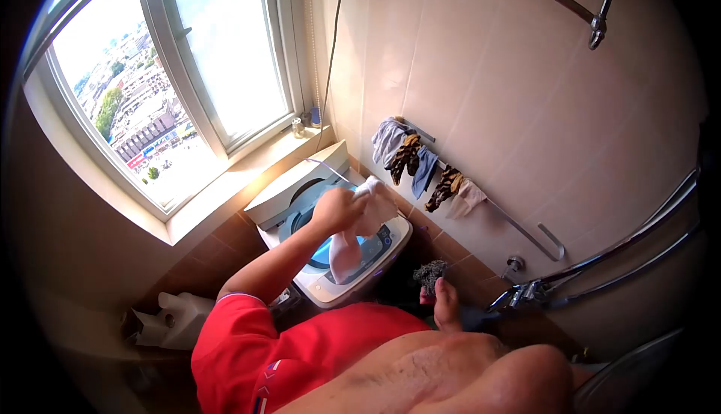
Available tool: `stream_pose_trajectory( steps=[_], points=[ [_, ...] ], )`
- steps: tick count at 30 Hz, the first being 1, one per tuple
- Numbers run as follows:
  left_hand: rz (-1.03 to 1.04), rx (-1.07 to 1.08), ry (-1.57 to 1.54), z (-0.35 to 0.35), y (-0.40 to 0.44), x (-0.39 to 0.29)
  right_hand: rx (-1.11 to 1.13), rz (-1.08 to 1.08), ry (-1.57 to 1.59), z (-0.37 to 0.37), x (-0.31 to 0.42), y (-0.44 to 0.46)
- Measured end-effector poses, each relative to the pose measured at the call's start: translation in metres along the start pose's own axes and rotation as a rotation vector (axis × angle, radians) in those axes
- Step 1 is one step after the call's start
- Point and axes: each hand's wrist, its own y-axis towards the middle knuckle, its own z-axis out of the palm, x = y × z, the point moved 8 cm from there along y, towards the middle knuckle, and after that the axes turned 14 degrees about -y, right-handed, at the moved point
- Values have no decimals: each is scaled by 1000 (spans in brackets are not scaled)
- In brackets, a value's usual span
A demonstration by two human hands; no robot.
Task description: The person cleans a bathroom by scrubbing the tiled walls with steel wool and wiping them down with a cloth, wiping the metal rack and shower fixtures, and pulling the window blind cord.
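My left hand [339, 210] is raised over a top-loading washing machine [330, 292], fingers closed round a white sock [345, 255]. The sock's pale fabric bunches above the fist and hangs down over the machine's control panel. Inside the machine's open top, blue shows. Lower and to the right, my right hand [446, 305] is closed on a speckled dark grey bundle [429, 273]. This bundle looks rough and crumpled; its exact kind cannot be made out. The two hands are apart, with the machine's front corner between them.
Several small garments [425, 171] hang on a metal wall rail [518, 228] at the right. Shower pipes and a tap [529, 292] project at the lower right. A window [225, 54] with a sill [248, 170] stands at the left. A white container [184, 320] is at the lower left.
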Motion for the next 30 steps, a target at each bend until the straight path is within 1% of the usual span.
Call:
stream_pose_trajectory(
  steps=[2, 4, 6, 7, 8, 10, 11, 14, 15, 16, 17, 18, 20, 21, 22, 23, 24, 25, 26, 27, 28, 29, 30],
  points=[
    [-11, -4, -125, 65, -18, 72, 200, -82, -83, 22, 23, -1],
    [-238, 0, -447, 106, -49, 115, 410, -59, -122, 46, 33, -2],
    [-410, 59, -762, 134, -80, 123, 441, -84, -355, 71, 52, 1],
    [-439, 105, -949, 137, -94, 108, 459, -96, -473, 80, 56, 0],
    [-446, 142, -1014, 137, -102, 102, 439, -76, -484, 82, 51, 0],
    [-299, 267, -1003, 136, -105, 83, 391, -38, -509, 81, 38, 4],
    [-290, 315, -1078, 134, -107, 75, 332, -50, -529, 77, 44, 5],
    [-248, 457, -1293, 125, -120, 39, 207, -188, -562, 65, 50, 10],
    [-216, 500, -1360, 121, -125, 23, 67, -483, -747, 67, 76, 5],
    [-182, 546, -1424, 121, -128, 11, 90, -443, -850, 70, 73, 2],
    [-32, 562, -1281, 128, -126, 11, 106, -405, -952, 72, 71, 1],
    [14, 478, -1012, 131, -125, 13, 116, -369, -1053, 72, 70, 3],
    [120, 298, -481, 132, -125, 11, 229, -403, -825, 70, 58, 4],
    [99, 258, -482, 133, -125, 10, 277, -404, -694, 69, 56, 5],
    [-9, 298, -679, 134, -122, 11, 329, -407, -566, 65, 56, 7],
    [-128, 335, -875, 132, -125, 9, 434, -253, -423, 60, 45, 9],
    [-248, 371, -1068, 133, -124, 6, 299, -211, -463, 42, 44, 16],
    [-281, 331, -1277, 140, -120, 13, 166, -170, -497, 24, 44, 23],
    [-245, 385, -1322, 135, -120, -1, 36, -121, -527, 7, 43, 25],
    [-213, 437, -1370, 127, -125, -19, 80, -221, -575, 1, 65, 25],
    [-177, 492, -1412, 122, -126, -32, 118, -341, -532, 5, 66, 30],
    [-120, 523, -1286, 126, -123, -36, 155, -459, -486, 10, 57, 38],
    [-68, 549, -1160, 133, -122, -36, 209, -429, -260, 18, 46, 37]
  ],
)
